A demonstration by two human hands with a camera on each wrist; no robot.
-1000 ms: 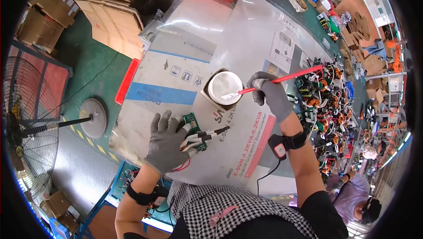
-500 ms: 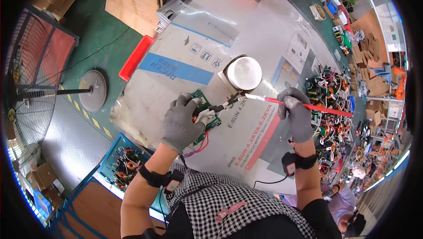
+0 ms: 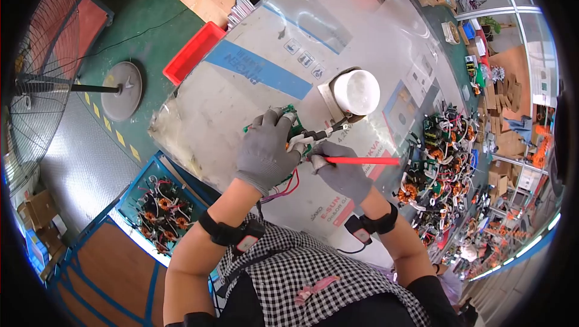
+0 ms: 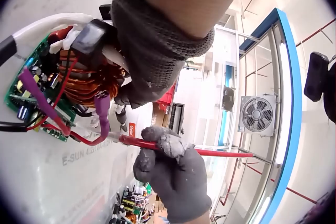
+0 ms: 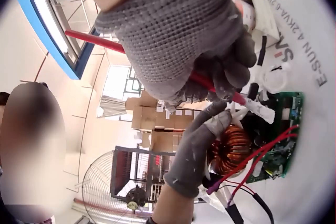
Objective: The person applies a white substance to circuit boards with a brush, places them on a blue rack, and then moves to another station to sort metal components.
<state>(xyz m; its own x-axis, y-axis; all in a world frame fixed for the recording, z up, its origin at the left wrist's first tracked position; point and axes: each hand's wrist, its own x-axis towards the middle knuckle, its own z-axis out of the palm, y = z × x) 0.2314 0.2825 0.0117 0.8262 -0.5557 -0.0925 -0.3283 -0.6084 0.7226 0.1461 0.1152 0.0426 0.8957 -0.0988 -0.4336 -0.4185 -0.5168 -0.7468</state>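
My gloved left hand [image 3: 265, 149] grips a green circuit board [image 5: 294, 111] by its upper parts, with fingers spread across it. A copper-wound coil [image 5: 233, 148], white leads and red and purple wires [image 4: 37, 95] stand out from the board. Close beside it, my gloved right hand [image 3: 344, 173] pinches a thin red stick [image 3: 368, 161] near its working end. The stick's flat white-coated tip [image 5: 260, 111] reaches over the board next to the coil. White residue marks the right glove's fingers [image 4: 170, 145]. A white tub [image 3: 357, 92] sits in a cardboard holder just beyond both hands.
A printed sheet under clear plastic covers the table [image 3: 241, 107]. Many wired boards [image 3: 437, 170] are heaped on the right. A red bin [image 3: 193, 53] stands at the left edge, a blue crate of wired boards [image 3: 160, 212] lower left, and a large fan [image 3: 42, 80] beyond.
The right hand has brought the red stick from the white tub down left to the board. The left hand has closed around the board's parts. The head view has shifted.
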